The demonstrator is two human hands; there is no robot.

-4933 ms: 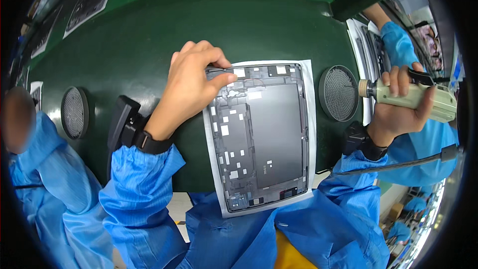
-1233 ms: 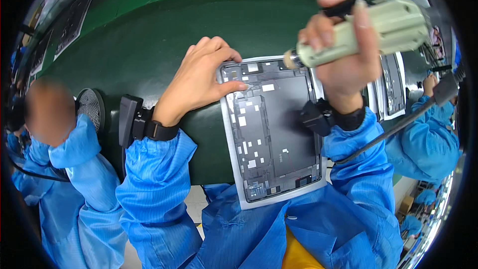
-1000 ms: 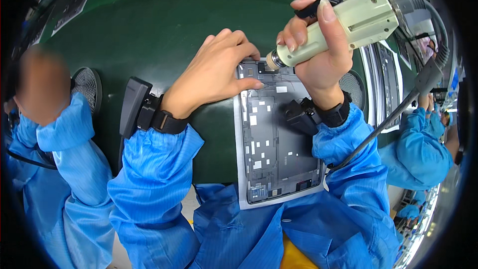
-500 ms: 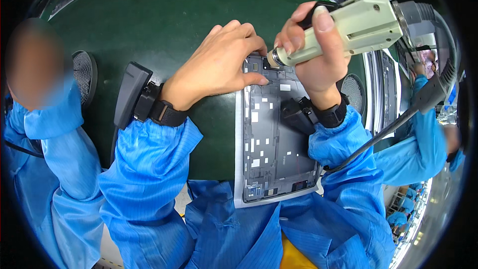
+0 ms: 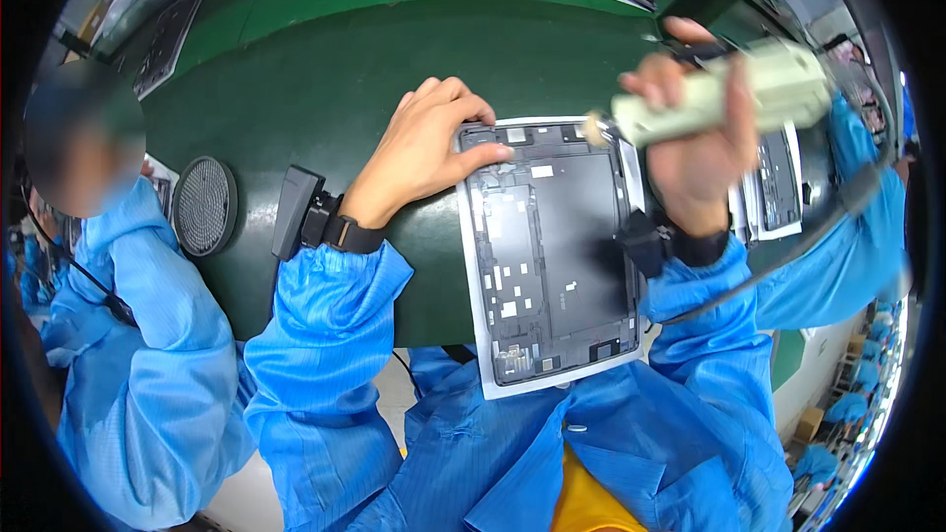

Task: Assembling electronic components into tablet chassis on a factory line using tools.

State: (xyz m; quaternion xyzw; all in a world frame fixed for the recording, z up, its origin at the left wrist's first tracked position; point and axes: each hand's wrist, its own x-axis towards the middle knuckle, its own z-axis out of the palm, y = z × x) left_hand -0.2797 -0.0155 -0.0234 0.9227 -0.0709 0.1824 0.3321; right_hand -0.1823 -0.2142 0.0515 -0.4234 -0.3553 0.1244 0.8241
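Your left hand (image 5: 426,150) lies flat with its fingertips pressed on the top left corner of the opened tablet (image 5: 554,254), which rests on a white sheet (image 5: 477,335) at the near edge of the green worktop (image 5: 325,69), while your right hand (image 5: 698,153) is closed around a pale electric screwdriver (image 5: 724,99) held above the tablet's top right corner. A round mesh disc (image 5: 204,205) and a black block (image 5: 294,212) sit left of your left wrist, a second tablet (image 5: 774,182) lies partly hidden behind your right hand, and a neighbour's blue sleeve (image 5: 148,335) crowds the left edge. The screwdriver tip is blurred, so you cannot tell whether it touches; the far middle of the worktop lies open.
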